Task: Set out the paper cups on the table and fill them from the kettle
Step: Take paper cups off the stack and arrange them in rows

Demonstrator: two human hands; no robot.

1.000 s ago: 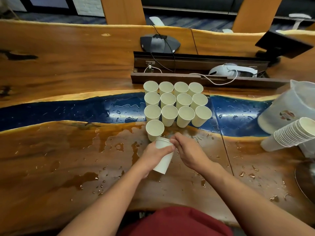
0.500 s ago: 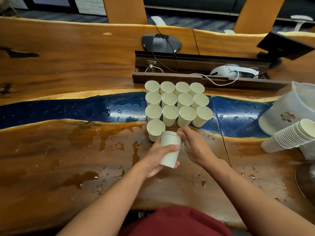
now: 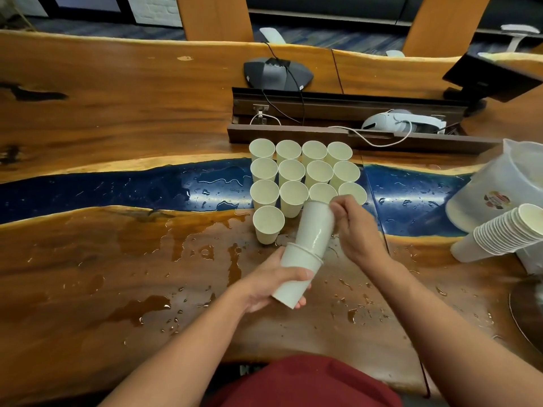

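Head view: the top paper cup [image 3: 316, 224] is now drawn most of the way out of the nested cups [image 3: 296, 274], where 0.5 s ago the 2 sat closed together as 1 short stack. The right hand [image 3: 357, 230] pinches the top cup at its rim, its fingers [image 3: 338, 207] curled round the lip, and has lifted it up and away toward the set-out cups. The left hand [image 3: 273, 282] grips the lower nested cups, tilted, above the wet table [image 3: 117, 259], its fingers wrapped round the wall.

13 cups already stand upright on the table: 3 rows of 4 [image 3: 302, 177] and 1 single cup [image 3: 268, 224] starting a 4th row at the left. The gap just right of that single cup is open, so the freed cup most likely goes there next.

The spare stack of cups [image 3: 505, 233] lies on its side at the right, beside a translucent plastic pitcher [image 3: 511, 186], which I take to be the kettle. No set-out cup shows water, so filling is not yet begun; puddles on the table may let light cups slide.
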